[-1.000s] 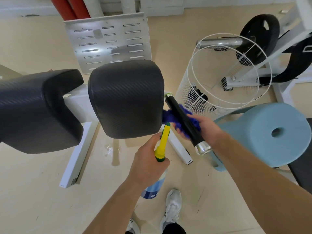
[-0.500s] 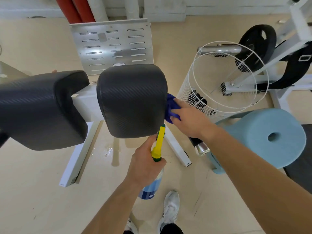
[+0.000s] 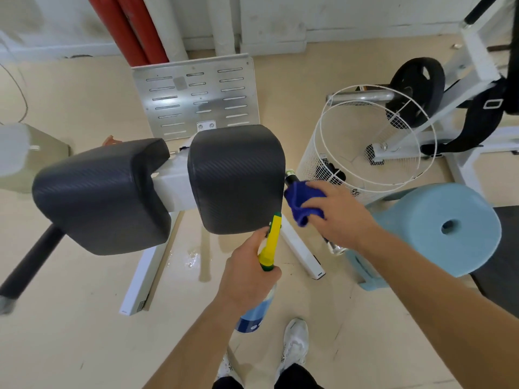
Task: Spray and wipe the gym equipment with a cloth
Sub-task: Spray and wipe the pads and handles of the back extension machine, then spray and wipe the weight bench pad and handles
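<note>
Two black padded cushions sit on a white machine frame: the right pad (image 3: 236, 178) in the middle, the left pad (image 3: 101, 195) beside it. A black handle bar (image 3: 292, 178) with chrome ends sticks out right of the right pad. My right hand (image 3: 339, 214) grips a blue cloth (image 3: 302, 202) wrapped over that bar, so most of the bar is hidden. My left hand (image 3: 248, 272) holds a spray bottle (image 3: 271, 248) with a yellow and green head, its nozzle pointing up at the right pad's lower corner.
A white wire basket (image 3: 373, 153) stands right of the bar. A light blue foam roll (image 3: 438, 228) lies at the right. A slotted metal footplate (image 3: 196, 96) leans behind the pads. A black weight plate (image 3: 417, 91) hangs on a white rack. A wet patch (image 3: 193, 256) lies on the floor.
My right hand slid the blue cloth up the bar toward the pad, then slightly back down. The spray bottle in my left hand stayed close to the pad's lower corner.
</note>
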### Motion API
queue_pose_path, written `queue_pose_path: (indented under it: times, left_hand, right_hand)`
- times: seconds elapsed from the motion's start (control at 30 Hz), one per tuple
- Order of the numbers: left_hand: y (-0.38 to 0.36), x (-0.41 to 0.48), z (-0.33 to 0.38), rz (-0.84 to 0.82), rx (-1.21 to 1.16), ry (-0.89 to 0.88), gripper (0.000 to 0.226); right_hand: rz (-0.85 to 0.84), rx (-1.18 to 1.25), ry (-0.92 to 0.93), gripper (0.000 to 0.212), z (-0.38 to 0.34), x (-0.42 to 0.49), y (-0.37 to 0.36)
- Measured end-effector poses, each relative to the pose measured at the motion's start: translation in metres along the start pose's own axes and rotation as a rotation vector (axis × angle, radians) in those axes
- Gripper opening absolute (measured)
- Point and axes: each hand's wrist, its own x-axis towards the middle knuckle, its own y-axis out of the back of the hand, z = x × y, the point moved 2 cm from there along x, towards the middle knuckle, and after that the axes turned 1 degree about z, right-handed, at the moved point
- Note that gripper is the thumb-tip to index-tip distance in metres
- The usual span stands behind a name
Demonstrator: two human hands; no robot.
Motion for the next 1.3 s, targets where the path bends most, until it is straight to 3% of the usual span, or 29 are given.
queue_pose_path:
  times: [0.1, 0.3, 0.37, 0.47, 0.6, 0.77, 0.9, 1.0, 1.3]
  left_hand:
    - [0.006, -0.008, 0.011, -0.005, 0.03, 0.004, 0.058]
    - [0.027, -0.047, 0.045, -0.025, 0.077, 0.003, 0.06]
    - [0.032, -0.061, 0.058, -0.042, 0.094, -0.001, 0.063]
    - [0.045, -0.075, 0.089, -0.052, 0.102, -0.029, 0.062]
    - [0.069, -0.091, 0.146, -0.028, 0.096, -0.106, 0.051]
    - [0.097, -0.101, 0.217, 0.012, 0.111, -0.203, 0.046]
    - [0.103, -0.104, 0.267, -0.04, 0.125, -0.293, 0.044]
    - [0.098, -0.112, 0.307, -0.082, 0.16, -0.375, 0.047]
    - [0.001, -0.114, 0.417, -0.102, 0.105, -0.463, 0.052]
  right_hand:
    - [-0.101, -0.286, 0.005, 0.033, -0.017, -0.002, -0.036]
    - [-0.27, -0.655, -0.025, 0.029, -0.055, -0.063, -0.029]
    - [-0.333, -0.491, -0.132, 0.023, -0.069, -0.074, -0.008]
    - [-0.3, 0.02, -0.372, 0.029, -0.079, -0.083, 0.038]
    - [-0.102, 0.777, -0.596, 0.025, -0.065, -0.112, 0.103]
    - [0.097, 1.288, -0.689, 0.009, -0.055, -0.167, 0.192]
    - [0.277, 1.441, -0.703, 0.028, -0.042, -0.209, 0.242]
    - [0.361, 1.373, -0.692, 0.04, -0.035, -0.238, 0.269]
    - [0.463, 1.292, -0.846, 0.049, 0.078, -0.316, 0.312]
